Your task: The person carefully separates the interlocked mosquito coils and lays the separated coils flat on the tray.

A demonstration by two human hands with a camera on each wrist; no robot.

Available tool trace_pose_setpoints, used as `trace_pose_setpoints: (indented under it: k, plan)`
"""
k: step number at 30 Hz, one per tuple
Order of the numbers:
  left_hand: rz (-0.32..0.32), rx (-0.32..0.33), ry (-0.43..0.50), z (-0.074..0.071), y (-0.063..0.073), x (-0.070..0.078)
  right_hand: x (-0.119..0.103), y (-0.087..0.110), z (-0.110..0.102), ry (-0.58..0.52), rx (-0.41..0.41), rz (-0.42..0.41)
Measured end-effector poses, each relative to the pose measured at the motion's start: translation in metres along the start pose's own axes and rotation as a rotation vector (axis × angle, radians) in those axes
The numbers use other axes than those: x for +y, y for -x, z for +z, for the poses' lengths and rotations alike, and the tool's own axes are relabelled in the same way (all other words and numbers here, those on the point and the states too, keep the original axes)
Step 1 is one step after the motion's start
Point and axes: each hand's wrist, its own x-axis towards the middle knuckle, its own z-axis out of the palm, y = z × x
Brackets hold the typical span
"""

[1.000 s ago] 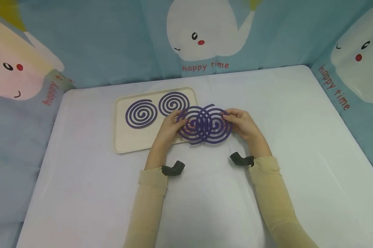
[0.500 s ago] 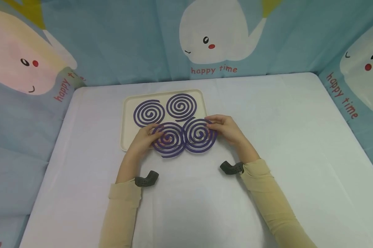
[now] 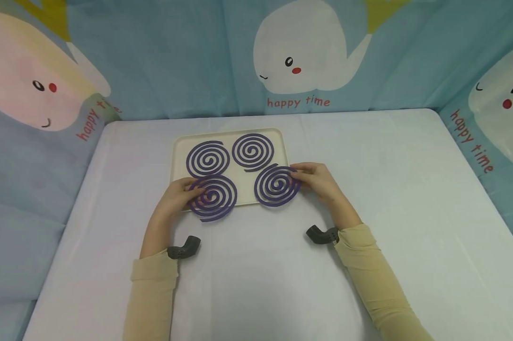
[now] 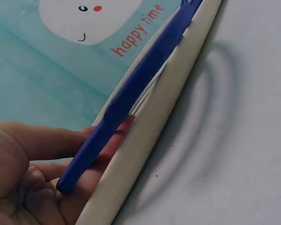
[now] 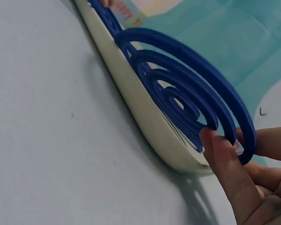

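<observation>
My left hand (image 3: 171,198) pinches a dark blue-purple mosquito coil (image 3: 212,195) over the near left part of a cream tray (image 3: 244,187). The left wrist view catches this coil (image 4: 136,86) nearly edge-on above the tray wall, with the thumb on one side and fingers on the other. At the tray's near right corner, my right hand (image 3: 318,182) holds another coil (image 3: 278,183) by its outer rings. That coil (image 5: 185,51) tilts over the tray rim in the right wrist view. Two more coils, one on the left (image 3: 208,159) and one on the right (image 3: 252,151), lie flat along the tray's far side.
A white-covered table (image 3: 256,274) carries the tray. Behind it and along both sides hangs a blue curtain (image 3: 175,61) printed with whales. Each wrist wears a dark camera mount, one on the left (image 3: 185,248) and one on the right (image 3: 322,234).
Both hands have brought their coils leftward from overlapping each other to over the tray's near side. The two coils have moved apart, the left one farther left. The head view has shifted slightly.
</observation>
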Motion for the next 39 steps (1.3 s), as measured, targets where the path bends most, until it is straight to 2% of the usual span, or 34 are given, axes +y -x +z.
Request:
trace_pose_setpoints:
  k: [3, 8, 15, 21, 24, 31, 35, 37, 39]
  plan:
    - [0.027, 0.030, -0.040, -0.001, -0.003, 0.001, -0.002, 0.000, 0.004, -0.004, -0.012, -0.023]
    - [0.046, 0.066, -0.035, 0.000, -0.008, 0.001, -0.004, 0.000, 0.010, 0.015, -0.020, -0.049]
    - [0.028, 0.113, -0.024, -0.001, -0.010, 0.002, -0.002, -0.003, 0.013, 0.030, 0.010, -0.075]
    - [-0.009, 0.168, 0.050, 0.001, -0.006, 0.005, 0.000, -0.003, 0.013, 0.046, 0.082, -0.093]
    - [0.004, 0.196, 0.078, 0.001, -0.004, 0.006, 0.000, -0.001, 0.013, 0.082, 0.087, -0.101]
    - [0.049, 0.234, 0.067, 0.000, 0.000, 0.004, -0.002, 0.004, 0.010, 0.199, 0.114, -0.128]
    - [0.058, 0.288, 0.062, -0.001, 0.000, 0.002, -0.001, 0.005, 0.005, 0.192, 0.122, -0.132]
    - [0.070, 0.326, 0.089, -0.001, 0.000, 0.001, 0.000, 0.005, 0.003, 0.172, 0.126, -0.129]
    - [0.076, 0.360, 0.162, -0.001, 0.000, 0.000, 0.001, 0.004, 0.000, 0.155, 0.120, -0.119]
